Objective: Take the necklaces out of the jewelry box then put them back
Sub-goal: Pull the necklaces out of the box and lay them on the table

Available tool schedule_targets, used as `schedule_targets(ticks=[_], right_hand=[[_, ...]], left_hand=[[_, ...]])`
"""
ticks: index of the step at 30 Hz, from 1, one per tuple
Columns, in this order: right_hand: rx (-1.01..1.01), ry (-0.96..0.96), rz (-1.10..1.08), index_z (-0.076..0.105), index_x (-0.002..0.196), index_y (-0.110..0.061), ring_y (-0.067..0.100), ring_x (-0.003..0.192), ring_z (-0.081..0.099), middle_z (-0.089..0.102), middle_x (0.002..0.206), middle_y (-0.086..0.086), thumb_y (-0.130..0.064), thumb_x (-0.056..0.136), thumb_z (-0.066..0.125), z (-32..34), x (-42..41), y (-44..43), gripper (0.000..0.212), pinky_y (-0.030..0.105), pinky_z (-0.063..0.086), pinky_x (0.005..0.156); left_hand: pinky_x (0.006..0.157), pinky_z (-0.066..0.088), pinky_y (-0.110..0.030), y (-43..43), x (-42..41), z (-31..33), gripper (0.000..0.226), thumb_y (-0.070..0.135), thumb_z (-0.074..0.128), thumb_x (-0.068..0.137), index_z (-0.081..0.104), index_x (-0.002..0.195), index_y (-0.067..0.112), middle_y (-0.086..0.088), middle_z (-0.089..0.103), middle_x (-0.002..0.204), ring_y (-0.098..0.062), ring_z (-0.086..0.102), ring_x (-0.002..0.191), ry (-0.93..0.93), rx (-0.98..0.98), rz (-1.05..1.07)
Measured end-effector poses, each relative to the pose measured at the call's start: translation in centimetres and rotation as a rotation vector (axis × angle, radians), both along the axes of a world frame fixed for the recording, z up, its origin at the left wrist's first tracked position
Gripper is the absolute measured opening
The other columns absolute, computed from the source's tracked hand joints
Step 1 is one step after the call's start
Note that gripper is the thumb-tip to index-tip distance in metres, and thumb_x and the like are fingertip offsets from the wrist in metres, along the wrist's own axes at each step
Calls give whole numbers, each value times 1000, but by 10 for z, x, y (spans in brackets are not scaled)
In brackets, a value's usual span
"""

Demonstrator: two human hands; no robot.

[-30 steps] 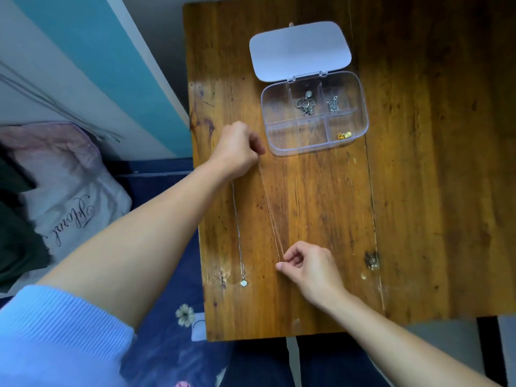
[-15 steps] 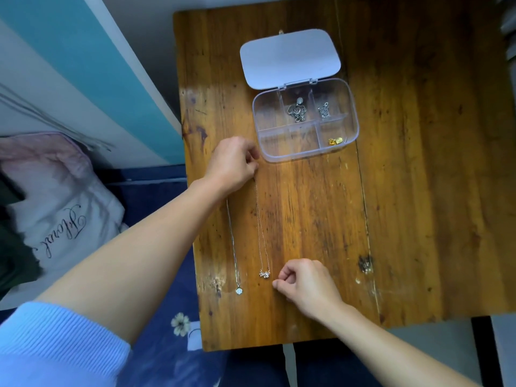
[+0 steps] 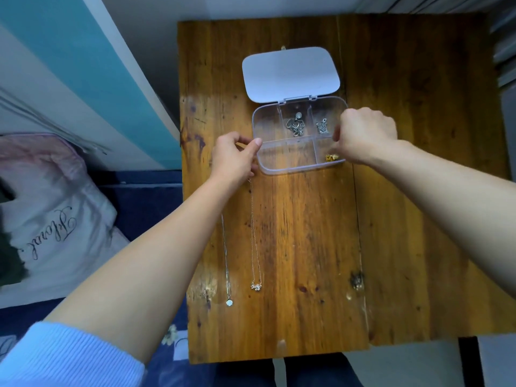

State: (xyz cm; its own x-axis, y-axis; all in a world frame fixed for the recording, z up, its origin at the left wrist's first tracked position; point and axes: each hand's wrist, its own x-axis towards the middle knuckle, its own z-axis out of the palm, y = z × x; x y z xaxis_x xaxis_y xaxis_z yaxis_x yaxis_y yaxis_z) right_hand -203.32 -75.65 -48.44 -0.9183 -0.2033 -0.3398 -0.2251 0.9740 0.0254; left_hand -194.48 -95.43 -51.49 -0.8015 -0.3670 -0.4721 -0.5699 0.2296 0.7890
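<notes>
The clear jewelry box (image 3: 279, 170) lies open on the wooden table (image 3: 405, 219), its white lid (image 3: 290, 74) flipped back. Inside are a silver necklace with a pearl (image 3: 296, 125), a second silver piece (image 3: 322, 126) and a gold piece (image 3: 331, 157). Two necklaces lie stretched out on the table: one with a small silver pendant (image 3: 229, 302), one with a flower pendant (image 3: 256, 286). My left hand (image 3: 234, 157) pinches the box's left rim and covers the top of the flower necklace's chain. My right hand (image 3: 365, 135) hovers over the box's right compartments, fingers curled down and their tips hidden.
The table's left edge runs close beside the laid-out necklaces, with a bed and a pillow (image 3: 55, 219) beyond it. A dark knot (image 3: 356, 280) marks the wood at the right. My legs show below the table's near edge.
My right hand left the flower pendant near the front edge and rose to the box's right side. My left hand shifted right onto the box's left rim. The flower necklace now lies flat.
</notes>
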Motion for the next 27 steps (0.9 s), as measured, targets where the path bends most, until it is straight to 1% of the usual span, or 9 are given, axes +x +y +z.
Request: schedule_targets(ticks=[2,4,10,14,17,20,23,25,27], right_hand=[[152,-25,84,60,90,-13,30,71,56,57,74,9,-24,86,66,-7,-4,-10,13,36,42,62],[212,-35,131,52,85,-15,28,67,52,47,64,6,-21,87,62,-14,-4,-17,12,36,39,61],[136,-76,99,57,87,-13,27,69,56,52,66,5,-21,85,67,-15,-4,-18,12,36,42,62],[-82,-119,-22,71,91,-17,27,76,57,64,83,6,-28,83,75,-1,4,-8,14,33,40,63],[-376,-155,-161,73,87,-17,20,73,63,67,80,3,-27,84,75,13,10,12,11,26,43,61],[-620,-182,-294,73,90,-16,14,63,64,66,74,1,-20,88,71,22,17,37,5,19,43,52],[-767,-191,-426,74,97,-18,13,65,61,67,78,-1,-18,88,70,23,24,62,10,10,41,45],[-822,-220,-529,75,97,-18,14,66,61,68,82,1,-20,86,72,21,30,76,12,16,44,47],[-851,-263,-653,75,95,-18,14,69,63,70,85,3,-22,85,73,18,35,89,11,22,45,52]], left_hand=[[56,61,-35,1,1,0,18,28,62,92,58,95,10,-18,71,85,-24,71,64,-11,22,27],[56,60,-35,2,1,1,19,29,62,92,59,94,11,-17,71,83,-25,71,65,-18,26,40],[53,58,-29,-1,1,1,22,31,64,90,61,95,10,-15,72,84,-25,72,69,-46,81,61],[64,61,-39,-2,0,2,22,31,67,88,63,92,9,-17,72,85,-29,72,72,-37,55,66],[77,57,-49,-2,-1,1,24,33,68,87,66,89,9,-15,71,84,-33,69,82,-14,-22,43],[83,55,-45,2,-1,1,22,33,67,87,67,94,13,-6,69,89,-25,64,91,13,-149,7],[90,49,-34,11,-1,6,23,24,68,87,64,107,14,-6,63,107,-21,56,103,100,-390,-49],[89,42,-29,24,-2,12,22,16,67,85,65,107,13,-8,60,110,-23,52,106,236,-529,-133],[86,44,-35,44,-5,18,19,9,65,83,67,101,11,-10,61,105,-26,52,102,349,-554,-254]])
